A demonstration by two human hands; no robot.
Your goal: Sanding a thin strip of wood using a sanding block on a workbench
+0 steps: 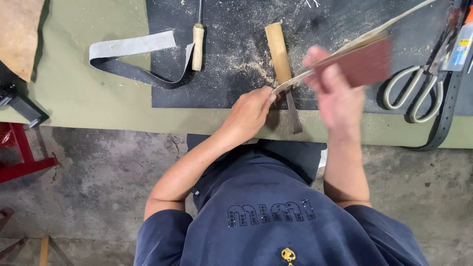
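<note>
Sanding a strap edge on the tabletop (pixel 98 98).
Left hand (pixel 249 112) is pinching the strap (pixel 315 69); right hand (pixel 335 93) is gripping a blurred sanding block (pixel 367 61), risking scraped fingertips.

The black mat (pixel 236 83) on the bench looks like matt rubber, dusted with pale sawdust around a smooth, light wooden block (pixel 278 49). Under it lies a dull olive cloth-like cover (pixel 98 106). The strap (pixel 128 47) at far left is leather, grey and suede-rough on one face, dark and smoother on the other. The left hand (pixel 251 111) pinches a thin pale strip (pixel 345 49) with a raw edge; the right hand (pixel 335 88) holds a reddish-brown abrasive sheet (pixel 367 61), blurred. The scissors (pixel 419 91) at right are shiny metal. The floor (pixel 98 172) is rough grey concrete.
</note>
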